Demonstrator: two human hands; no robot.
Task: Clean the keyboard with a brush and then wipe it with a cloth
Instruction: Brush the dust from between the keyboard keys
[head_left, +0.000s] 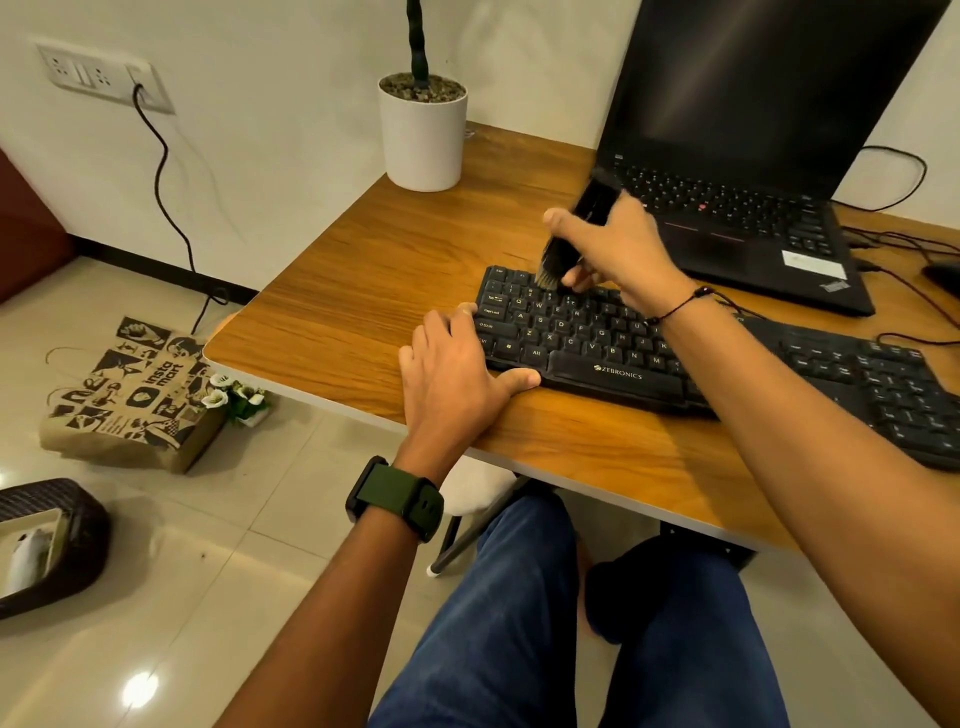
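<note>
Keyboard (597, 343) under brush (569, 236) bristles, seemingly touching; right hand (618, 244) grip above.

The desk (363, 291) has a smooth wood-grain top with a soft sheen, and the keyboard (571, 338) on it looks like matt black plastic. The laptop (753, 130) screen is glossy and streaked with reflections. The floor (208, 597) is polished glossy tile, the bag (130, 395) is rough brown printed paper, and the pot (423, 140) is smooth matt white.
</note>
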